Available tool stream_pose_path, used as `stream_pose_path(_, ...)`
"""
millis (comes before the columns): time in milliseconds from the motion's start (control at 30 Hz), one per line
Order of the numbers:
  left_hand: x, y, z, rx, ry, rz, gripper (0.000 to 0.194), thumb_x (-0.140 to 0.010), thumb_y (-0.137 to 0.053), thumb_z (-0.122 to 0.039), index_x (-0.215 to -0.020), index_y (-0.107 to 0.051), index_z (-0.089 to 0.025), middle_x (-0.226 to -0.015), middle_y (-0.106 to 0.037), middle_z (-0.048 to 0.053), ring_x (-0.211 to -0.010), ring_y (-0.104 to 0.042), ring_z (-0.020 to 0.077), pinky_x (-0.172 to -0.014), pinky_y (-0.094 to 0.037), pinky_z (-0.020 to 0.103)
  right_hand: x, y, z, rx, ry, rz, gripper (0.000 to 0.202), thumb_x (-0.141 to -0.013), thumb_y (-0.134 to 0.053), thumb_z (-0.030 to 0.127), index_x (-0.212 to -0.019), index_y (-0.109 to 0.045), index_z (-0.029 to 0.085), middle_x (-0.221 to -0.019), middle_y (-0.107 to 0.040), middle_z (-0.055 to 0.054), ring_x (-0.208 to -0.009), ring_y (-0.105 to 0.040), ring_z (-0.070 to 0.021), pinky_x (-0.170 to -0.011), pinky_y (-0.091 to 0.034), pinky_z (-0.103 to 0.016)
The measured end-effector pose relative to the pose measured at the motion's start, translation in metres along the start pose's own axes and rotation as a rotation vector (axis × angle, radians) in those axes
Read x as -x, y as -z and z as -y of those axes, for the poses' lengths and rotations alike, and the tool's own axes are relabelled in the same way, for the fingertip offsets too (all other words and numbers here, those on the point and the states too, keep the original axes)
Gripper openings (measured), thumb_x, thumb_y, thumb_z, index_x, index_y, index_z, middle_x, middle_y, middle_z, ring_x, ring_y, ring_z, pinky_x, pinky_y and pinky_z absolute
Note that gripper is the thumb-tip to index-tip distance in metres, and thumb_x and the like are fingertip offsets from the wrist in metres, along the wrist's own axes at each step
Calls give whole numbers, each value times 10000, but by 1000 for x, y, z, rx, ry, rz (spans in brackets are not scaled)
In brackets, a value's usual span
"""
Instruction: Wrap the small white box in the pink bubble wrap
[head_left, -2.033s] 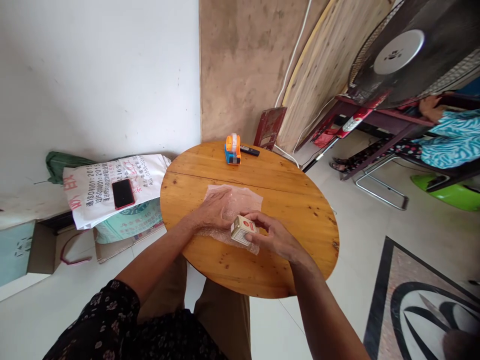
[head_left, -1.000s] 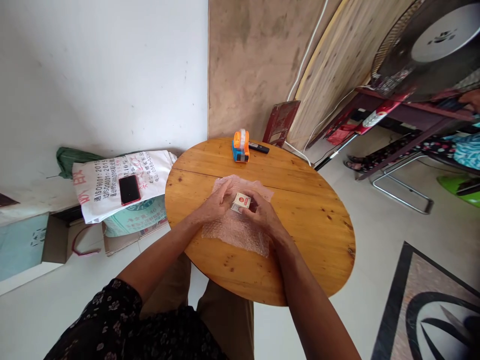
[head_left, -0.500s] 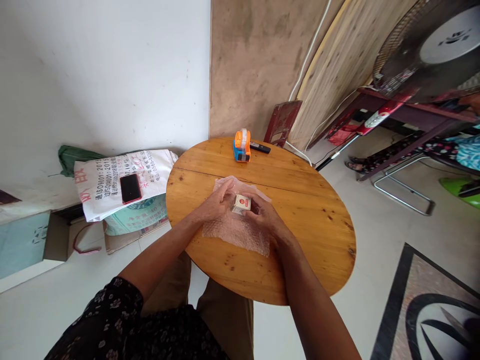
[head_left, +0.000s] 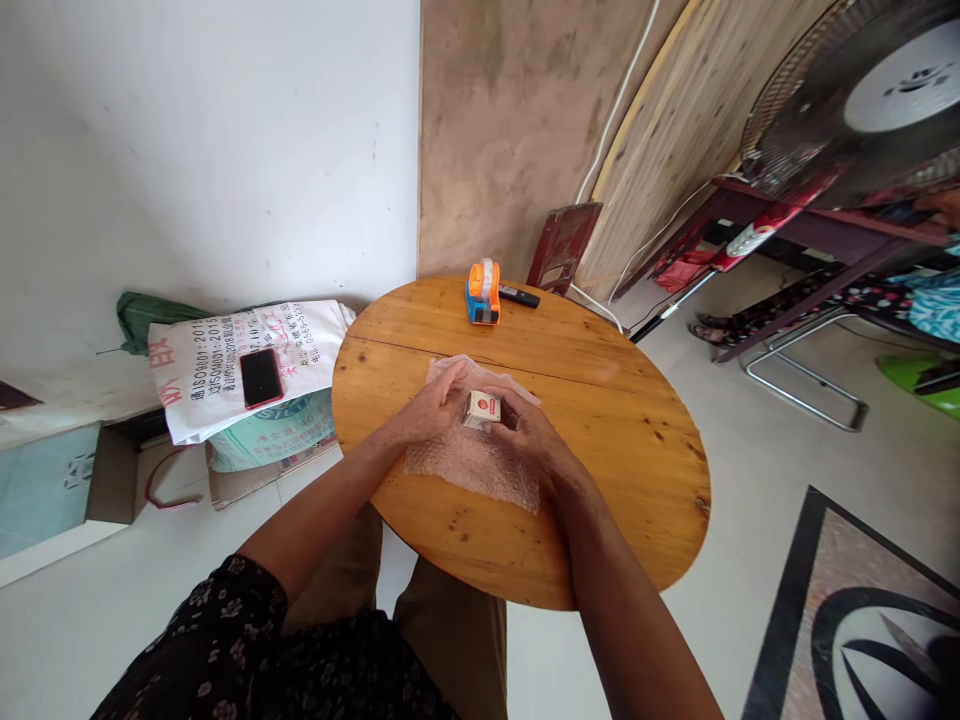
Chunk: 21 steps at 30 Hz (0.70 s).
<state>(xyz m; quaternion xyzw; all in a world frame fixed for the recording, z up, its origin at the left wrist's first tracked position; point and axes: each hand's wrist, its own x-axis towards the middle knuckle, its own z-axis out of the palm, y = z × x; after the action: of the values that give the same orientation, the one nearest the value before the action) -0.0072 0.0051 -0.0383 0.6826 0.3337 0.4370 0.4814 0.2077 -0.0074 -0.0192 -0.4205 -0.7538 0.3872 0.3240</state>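
Note:
A small white box (head_left: pixel 481 408) with a red print sits over a sheet of bubble wrap (head_left: pixel 480 468) on the round wooden table (head_left: pixel 630 450). My right hand (head_left: pixel 531 428) grips the box from its right side, thumb at the near edge and fingers behind. My left hand (head_left: pixel 433 408) rests on the left part of the bubble wrap, fingers stretched out, just left of the box. Whether its fingertips touch the box I cannot tell.
An orange and blue tape dispenser (head_left: pixel 483 292) and a black remote (head_left: pixel 519 296) lie at the table's far edge. A phone (head_left: pixel 261 378) rests on white sacks (head_left: pixel 202 350) at left. A wooden chair (head_left: pixel 564 245) and a large fan (head_left: pixel 862 100) stand beyond; a person's legs (head_left: pixel 795 300) show at right.
The box and my right hand have shifted very slightly left. My left hand stays in nearly the same place on the bubble wrap.

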Motion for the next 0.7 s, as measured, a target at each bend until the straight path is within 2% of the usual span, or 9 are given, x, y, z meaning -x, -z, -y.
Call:
stream_pose_path(100, 0, -1, -3, -16, -14, -23, 694, -908, -558, -293, -1532, -295, -139, -1580, -346, 185, -1440, -391, 322, -1211, -298, 525, 0, 0, -1, -17, 16, 4, 594, -771, -697, 427, -1325, -576, 251, -1262, -663, -78, -1113, -643, -299, -954, -514, -458)
stream_pose_path(267, 1, 0, -6, -49, -24, -15, 677, -931, -533, -320, -1535, -285, -140, -1610, -288, 178, -1469, -343, 310, -1221, -281, 507, -2, -1, -3, 47, 36, -47, 523, -777, -690, 381, -1278, -623, 246, -1260, -670, -77, -1139, -634, -306, -968, -509, -464)
stream_pose_path(367, 1, 0, -6, -51, -22, -22, 682, -929, -552, -341, -1534, -296, -158, -1601, -316, 163, -1479, -322, 310, -1231, -256, 507, -2, -1, -2, 72, 43, -61, 524, -780, -688, 369, -1286, -624, 250, -1281, -666, -72, -1165, -625, -306, -981, -504, -465)
stream_pose_path(533, 1, -1, -5, -10, 13, -6, 708, -932, -548, -351, -1546, -263, -146, -1573, -359, 190, -1431, -401, 315, -1203, -310, 515, -1, -3, -3, 68, 60, -71, 526, -790, -675, 386, -1295, -618, 254, -1329, -643, -68, -1161, -628, -302, -988, -503, -467)
stream_pose_path(700, 1, -1, -2, -3, 2, -8, 696, -917, -546, -318, -1539, -279, -157, -1549, -399, 178, -1402, -442, 303, -1188, -335, 511, 1, -4, -1, 2, -3, -35, 573, -775, -692, 403, -1318, -591, 254, -1275, -670, -80, -1108, -652, -301, -969, -515, -480)
